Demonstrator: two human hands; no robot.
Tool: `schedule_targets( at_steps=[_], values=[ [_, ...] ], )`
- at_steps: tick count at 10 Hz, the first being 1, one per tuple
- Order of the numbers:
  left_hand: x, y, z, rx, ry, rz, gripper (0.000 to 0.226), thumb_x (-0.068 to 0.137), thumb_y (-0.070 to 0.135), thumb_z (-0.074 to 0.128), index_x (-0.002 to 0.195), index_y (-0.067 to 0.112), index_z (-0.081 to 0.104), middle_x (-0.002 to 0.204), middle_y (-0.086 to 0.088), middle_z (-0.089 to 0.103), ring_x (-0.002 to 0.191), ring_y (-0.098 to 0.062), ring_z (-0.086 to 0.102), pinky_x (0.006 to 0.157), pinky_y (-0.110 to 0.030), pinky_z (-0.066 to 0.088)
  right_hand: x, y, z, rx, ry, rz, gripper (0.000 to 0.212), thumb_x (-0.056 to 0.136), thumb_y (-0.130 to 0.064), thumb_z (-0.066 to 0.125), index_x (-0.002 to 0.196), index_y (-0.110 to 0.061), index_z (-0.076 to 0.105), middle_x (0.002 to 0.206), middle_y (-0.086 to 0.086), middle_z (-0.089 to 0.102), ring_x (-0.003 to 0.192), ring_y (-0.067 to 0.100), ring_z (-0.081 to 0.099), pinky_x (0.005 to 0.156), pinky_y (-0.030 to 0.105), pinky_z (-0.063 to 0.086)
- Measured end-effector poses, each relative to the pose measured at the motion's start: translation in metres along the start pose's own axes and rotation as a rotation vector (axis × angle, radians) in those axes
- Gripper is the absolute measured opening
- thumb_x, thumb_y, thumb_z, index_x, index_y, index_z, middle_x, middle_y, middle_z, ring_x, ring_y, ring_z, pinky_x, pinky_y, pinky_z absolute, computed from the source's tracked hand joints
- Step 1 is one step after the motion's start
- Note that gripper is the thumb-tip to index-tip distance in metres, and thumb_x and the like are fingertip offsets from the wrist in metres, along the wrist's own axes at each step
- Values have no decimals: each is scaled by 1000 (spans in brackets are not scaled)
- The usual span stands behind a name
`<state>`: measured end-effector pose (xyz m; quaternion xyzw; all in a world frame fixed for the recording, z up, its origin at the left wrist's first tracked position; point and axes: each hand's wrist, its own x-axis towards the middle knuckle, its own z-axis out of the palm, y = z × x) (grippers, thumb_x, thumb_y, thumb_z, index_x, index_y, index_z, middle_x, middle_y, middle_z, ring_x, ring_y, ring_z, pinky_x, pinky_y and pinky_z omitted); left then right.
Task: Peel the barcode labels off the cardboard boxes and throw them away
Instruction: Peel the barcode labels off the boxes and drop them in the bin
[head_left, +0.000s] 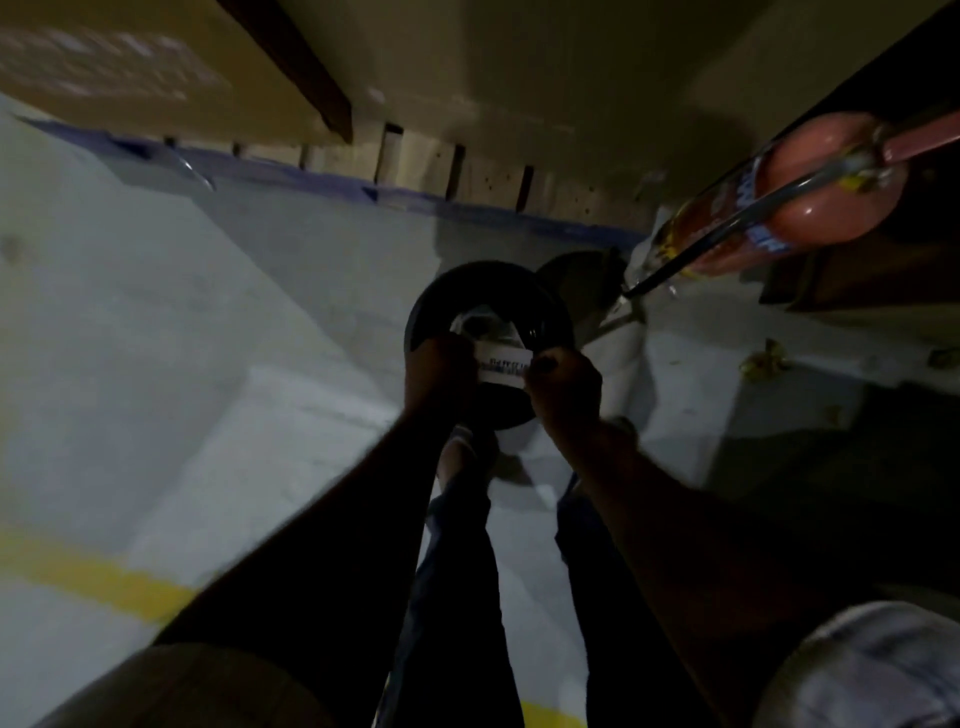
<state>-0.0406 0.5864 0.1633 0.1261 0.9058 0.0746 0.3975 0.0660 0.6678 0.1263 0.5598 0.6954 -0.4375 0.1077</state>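
Our left hand (441, 364) (9 o'clock) and right hand (566, 384) (3 o'clock) pinch the barcode label (504, 366) above the bin (488, 283); we should release it centred.

Fig.: wearer, head view. L sleeve (171, 686): short, khaki-tan, ends above elbow. R sleeve (878, 670): short, pale grey-white w/ faint mottling. Forearms, L hand (441, 371) and R hand (563, 384) bare. Trousers (457, 597): dark blue, both legs visible btwn arms. Shoe (454, 452): light-coloured, blurred.
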Motion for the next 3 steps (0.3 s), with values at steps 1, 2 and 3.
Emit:
schedule_targets(
  at_steps=[1,2,3],
  values=[
    [4,-12,15,-52,-66,10,32,103,26,46,123,8,63,107,-3,64,93,-20,59,51,-13,34,6,11,15,-26,-47,33,28,100,-23,50,110,-8,71,110,16,69,104,31,65,75,28,48],
    [2,-18,17,-157,-140,-77,33,101,32,51,121,9,64,99,-7,69,86,-23,66,50,-11,45,8,16,20,-28,-43,55,27,98,-20,50,112,-10,72,111,15,70,106,32,63,76,27,42],
    [-1,-22,10,-2,-155,-49,32,98,32,53,114,7,64,104,-13,70,89,-27,64,68,-30,48,5,12,13,-65,-79,75,29,98,-17,48,116,-10,70,116,14,68,110,29,61,79,26,40]
  ],
)
